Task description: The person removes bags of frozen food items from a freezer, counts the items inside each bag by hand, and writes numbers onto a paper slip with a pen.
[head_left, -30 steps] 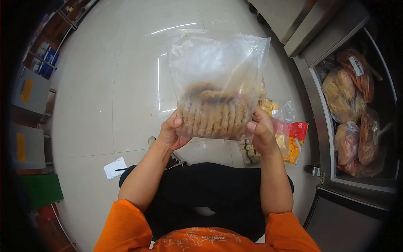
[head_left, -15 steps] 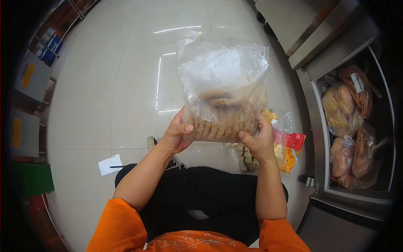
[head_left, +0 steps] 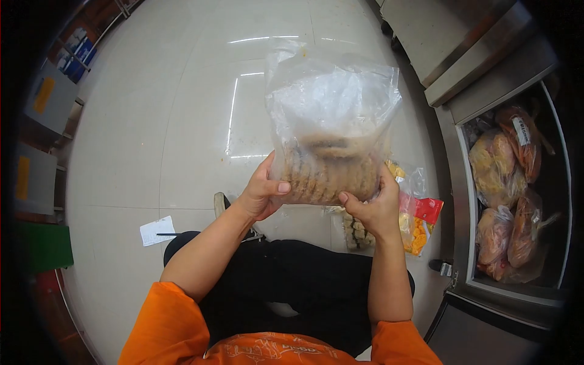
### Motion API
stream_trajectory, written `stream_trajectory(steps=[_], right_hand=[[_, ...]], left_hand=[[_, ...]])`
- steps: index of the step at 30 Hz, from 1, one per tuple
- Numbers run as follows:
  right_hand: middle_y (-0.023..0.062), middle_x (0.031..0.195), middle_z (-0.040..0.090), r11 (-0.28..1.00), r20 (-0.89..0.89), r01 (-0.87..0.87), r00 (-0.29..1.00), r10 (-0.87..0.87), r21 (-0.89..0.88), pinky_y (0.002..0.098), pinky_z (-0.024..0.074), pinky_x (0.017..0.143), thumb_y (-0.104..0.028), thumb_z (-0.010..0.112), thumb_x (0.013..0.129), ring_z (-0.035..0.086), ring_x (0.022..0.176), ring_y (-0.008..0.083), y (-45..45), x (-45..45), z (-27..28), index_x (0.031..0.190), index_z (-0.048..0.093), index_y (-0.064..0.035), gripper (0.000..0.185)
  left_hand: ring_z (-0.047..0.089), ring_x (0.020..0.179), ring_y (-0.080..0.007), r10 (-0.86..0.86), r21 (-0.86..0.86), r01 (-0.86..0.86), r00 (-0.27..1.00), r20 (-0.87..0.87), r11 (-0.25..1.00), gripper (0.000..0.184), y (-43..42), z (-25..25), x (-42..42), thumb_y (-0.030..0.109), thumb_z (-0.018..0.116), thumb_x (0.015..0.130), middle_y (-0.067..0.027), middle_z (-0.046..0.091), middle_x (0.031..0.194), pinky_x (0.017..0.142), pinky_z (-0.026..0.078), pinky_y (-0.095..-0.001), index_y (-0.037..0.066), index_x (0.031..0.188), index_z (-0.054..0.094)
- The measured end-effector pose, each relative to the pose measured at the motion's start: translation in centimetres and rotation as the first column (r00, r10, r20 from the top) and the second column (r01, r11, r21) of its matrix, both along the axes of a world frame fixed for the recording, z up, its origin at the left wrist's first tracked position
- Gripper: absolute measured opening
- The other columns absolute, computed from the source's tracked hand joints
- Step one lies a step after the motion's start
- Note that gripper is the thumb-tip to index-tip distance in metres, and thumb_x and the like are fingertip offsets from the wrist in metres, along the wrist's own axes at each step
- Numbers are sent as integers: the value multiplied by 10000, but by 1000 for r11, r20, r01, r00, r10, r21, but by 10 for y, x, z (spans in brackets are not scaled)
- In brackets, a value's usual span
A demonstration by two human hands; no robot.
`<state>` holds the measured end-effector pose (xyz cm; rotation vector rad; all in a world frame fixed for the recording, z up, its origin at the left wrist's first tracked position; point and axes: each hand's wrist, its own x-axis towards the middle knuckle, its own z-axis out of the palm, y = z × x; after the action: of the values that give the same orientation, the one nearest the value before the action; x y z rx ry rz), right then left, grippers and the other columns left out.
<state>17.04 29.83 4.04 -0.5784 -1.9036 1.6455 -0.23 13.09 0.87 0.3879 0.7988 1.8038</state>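
Observation:
A clear plastic bag (head_left: 331,121) with several brown, breaded-looking pieces stacked in its lower part is held up over the floor. My left hand (head_left: 263,190) grips its lower left corner, thumb on the front. At the lower right side, my right hand (head_left: 376,204) holds the bag with the thumb across its front. The upper part of the bag is empty and wrinkled. Just beyond my right hand, a red and yellow packet (head_left: 420,222) lies on the floor, partly hidden by my forearm. A bag of pale and dark green pieces (head_left: 359,234) lies under the right wrist.
On the right, an open steel cabinet (head_left: 459,182) contains several bagged meat-like items (head_left: 496,167). White paper (head_left: 157,231) with a dark pen lies on the floor at left. Grey boxes (head_left: 39,179) with yellow labels and a green box (head_left: 52,246) stand at the far left.
Between my hands, the bag has shifted slightly right and its top has folded and crumpled more. My right thumb has moved inward across its front. The view has shifted a little.

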Motion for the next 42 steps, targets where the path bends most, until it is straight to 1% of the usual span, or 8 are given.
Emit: stream_trajectory(steps=[5, 11, 15, 20, 23, 35, 38, 42], right_hand=[[146, 1238, 646, 996, -4, 23, 1000, -22, 86, 335, 500, 1003, -127, 871, 651, 634, 1135, 200, -6, -7, 19, 1361, 501, 71, 824], [222, 1324, 583, 982, 48, 127, 990, -135, 142, 366, 491, 1019, -168, 895, 624, 603, 1204, 282, -11, -7, 6, 1539, 274, 102, 1138], [210, 1372, 539, 927, 80, 122, 984, -160, 354, 376, 469, 1056, -98, 866, 669, 580, 1223, 270, -15, -8, -1, 1604, 92, 56, 1223], [241, 1430, 452, 891, 118, 143, 970, -213, 430, 406, 426, 1096, -159, 891, 646, 507, 1300, 325, -23, -9, 4, 1599, 89, 63, 1266], [272, 1366, 436, 830, 114, 160, 959, -258, 535, 450, 438, 1061, -270, 920, 600, 496, 1272, 417, -27, -12, 6, 1576, 105, 96, 1323], [299, 1394, 400, 821, 161, 160, 943, -292, 548, 486, 412, 1087, -309, 923, 596, 458, 1307, 454, -32, -13, -1, 1580, 88, 85, 1350], [301, 1393, 396, 835, 158, 156, 948, -276, 527, 489, 409, 1091, -304, 926, 592, 453, 1313, 458, -32, -13, 2, 1582, 89, 79, 1352], [298, 1385, 402, 824, 120, 159, 957, -264, 544, 487, 409, 1092, -288, 929, 592, 459, 1307, 458, -34, -14, 0, 1586, 101, 70, 1342]], left_hand=[[537, 1295, -282, 22, -19, -22, 1000, -17, 1000, 977, 1, -1, 1, 184, 844, 697, -119, 526, 1382, 1116, 442, -443, 51, 1520, 334], [544, 1281, -276, 47, -46, -48, 999, -21, 998, 946, 2, 0, 4, 182, 840, 708, -117, 542, 1357, 1103, 440, -426, 44, 1506, 350], [541, 1281, -272, 55, -44, -56, 998, -19, 997, 948, 3, -2, 7, 189, 844, 712, -117, 537, 1362, 1105, 432, -423, 43, 1507, 347], [535, 1288, -271, 53, -61, -53, 999, -13, 997, 954, 3, -2, 9, 189, 849, 712, -116, 530, 1373, 1112, 427, -425, 43, 1508, 344], [553, 1273, -276, 75, -73, -81, 993, -88, 994, 965, 4, 0, 12, 238, 856, 695, -109, 534, 1354, 1100, 450, -439, 56, 1494, 346], [518, 1307, -249, 52, -64, -55, 998, -43, 996, 960, 3, -4, 15, 114, 848, 703, -97, 523, 1380, 1119, 420, -405, 41, 1514, 339], [515, 1311, -238, 45, -50, -54, 984, -171, 997, 993, 5, -2, 17, 42, 853, 670, -89, 524, 1374, 1121, 421, -398, 43, 1516, 334], [524, 1297, -226, 63, -82, -82, 976, -209, 993, 1011, 4, -6, 16, -3, 841, 649, -84, 526, 1369, 1120, 426, -387, 44, 1520, 329]])
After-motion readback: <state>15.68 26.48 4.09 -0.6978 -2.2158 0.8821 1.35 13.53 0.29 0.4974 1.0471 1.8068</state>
